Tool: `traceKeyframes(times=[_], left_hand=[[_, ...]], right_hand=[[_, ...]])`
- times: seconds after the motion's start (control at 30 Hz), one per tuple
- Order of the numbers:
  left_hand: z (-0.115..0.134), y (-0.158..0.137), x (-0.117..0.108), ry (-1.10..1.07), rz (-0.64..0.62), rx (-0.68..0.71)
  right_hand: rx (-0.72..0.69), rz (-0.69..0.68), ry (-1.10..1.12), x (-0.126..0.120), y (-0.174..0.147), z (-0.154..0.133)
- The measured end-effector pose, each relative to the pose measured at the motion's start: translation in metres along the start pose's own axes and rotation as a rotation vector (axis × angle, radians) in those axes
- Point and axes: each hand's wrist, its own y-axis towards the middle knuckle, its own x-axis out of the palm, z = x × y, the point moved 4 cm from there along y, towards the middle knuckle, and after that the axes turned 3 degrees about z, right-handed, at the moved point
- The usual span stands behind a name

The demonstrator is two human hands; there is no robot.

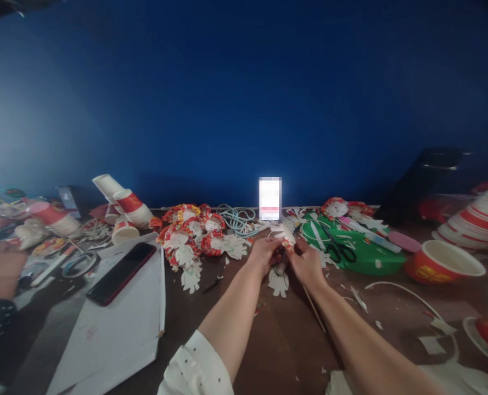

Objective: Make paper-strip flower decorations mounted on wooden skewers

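Two hands [265, 255] [308, 264] gripping pale paper piece [286, 232], lobed cutouts [191, 278], round red bowl [433, 269]

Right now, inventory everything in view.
Wall: one, blue, behind
Table: one, brown, beneath
Screen: one, white, centre
Board: one, white, left
Phone: one, dark, on board
Cup stacks: several, white-red, both sides
Crafts: several, red-white, mostly left
Cord: one coil, pale blue, beside crafts
Sheet: one, green, right
Scissors: one, black, on sheet
Bowl: one, red, right
Scraps: many, white, scattered
Co-worker's hand: one, bare, left edge
Held craft: one, white-red, between hands
Left hand, right hand: two, bare, holding it
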Motion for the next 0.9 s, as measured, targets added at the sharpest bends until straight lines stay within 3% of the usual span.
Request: traceKeyframes(times=[0.27, 0.57, 0.9], left_hand=[[0.0006, -0.001, 0.0, 0.038, 0.014, -0.023], [0.0012, -0.0013, 0.0025, -0.075, 0.028, 0.018], [0.0027, 0.0044, -0.0013, -0.206, 0.082, 0.028]], right_hand=[[-0.084, -0.011, -0.107, 0.0019, 0.0014, 0.0043], [-0.143, -0.038, -0.181, 0.0031, -0.0016, 0.0024], [0.117, -0.033, 0.027, 0.0076, -0.0018, 0.0028]])
